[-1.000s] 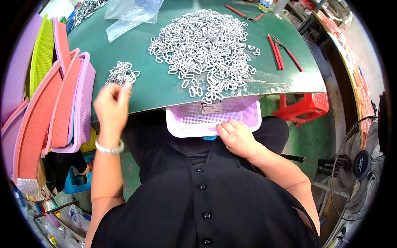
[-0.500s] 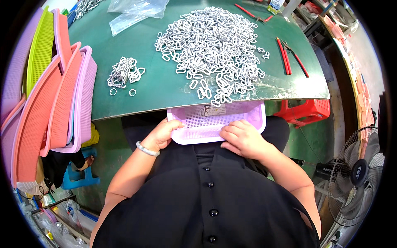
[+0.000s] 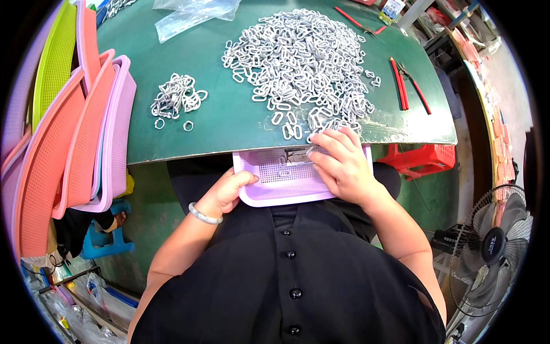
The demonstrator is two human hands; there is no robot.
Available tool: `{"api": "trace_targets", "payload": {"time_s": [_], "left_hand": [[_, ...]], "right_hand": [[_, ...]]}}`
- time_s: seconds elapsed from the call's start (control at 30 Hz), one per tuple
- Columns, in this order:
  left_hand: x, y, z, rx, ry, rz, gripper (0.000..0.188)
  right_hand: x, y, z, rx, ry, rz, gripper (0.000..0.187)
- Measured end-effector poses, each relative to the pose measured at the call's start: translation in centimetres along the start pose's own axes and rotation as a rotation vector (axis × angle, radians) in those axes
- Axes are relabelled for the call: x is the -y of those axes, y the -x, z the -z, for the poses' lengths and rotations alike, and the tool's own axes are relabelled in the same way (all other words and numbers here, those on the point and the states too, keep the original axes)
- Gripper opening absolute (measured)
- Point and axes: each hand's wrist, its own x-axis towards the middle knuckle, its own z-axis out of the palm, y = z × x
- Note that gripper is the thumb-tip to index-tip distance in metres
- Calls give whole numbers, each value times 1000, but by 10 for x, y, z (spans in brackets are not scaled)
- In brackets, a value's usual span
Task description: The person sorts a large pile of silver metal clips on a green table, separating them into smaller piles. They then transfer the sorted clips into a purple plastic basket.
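Note:
A purple plastic basket (image 3: 269,196) with mesh walls rests on my lap, its far side under the table's front edge. My left hand (image 3: 230,189) grips its left rim, thumb over the edge. A few grey chain links (image 3: 285,166) and a printed card lie in the basket. My right hand (image 3: 344,163) is above the basket's right part, fingers bent at the table edge on the nearest links. Whether any link is between those fingers is hard to see. A large heap of loose grey oval links (image 3: 303,57) spreads over the green table (image 3: 229,123).
A smaller pile of joined links (image 3: 176,94) lies on the left of the table. Red-handled pliers (image 3: 413,86) lie at right, with another pair (image 3: 361,23) farther back. Stacked coloured baskets (image 3: 86,137) stand at left. A fan (image 3: 492,243) and red stool (image 3: 421,160) are at right.
My right hand has left the basket's near rim and moved forward to the links at the table edge. My left hand still holds the basket, which has tilted slightly.

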Motion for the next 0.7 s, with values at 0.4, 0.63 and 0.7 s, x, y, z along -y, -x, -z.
{"api": "trace_targets", "payload": {"time_s": [0.4,0.63,0.7], "left_hand": [[4,1,3,-30,5,10,40],[7,1,5,-16,-18,-7,41],[5,3,4,-31,-26,0,41]], "right_hand": [[-6,-6,-3,44,-73,-85,34],[-12,3,3,-100,-265,-124,24],[-12,-2,3,-102,-146,-184,26]]}}
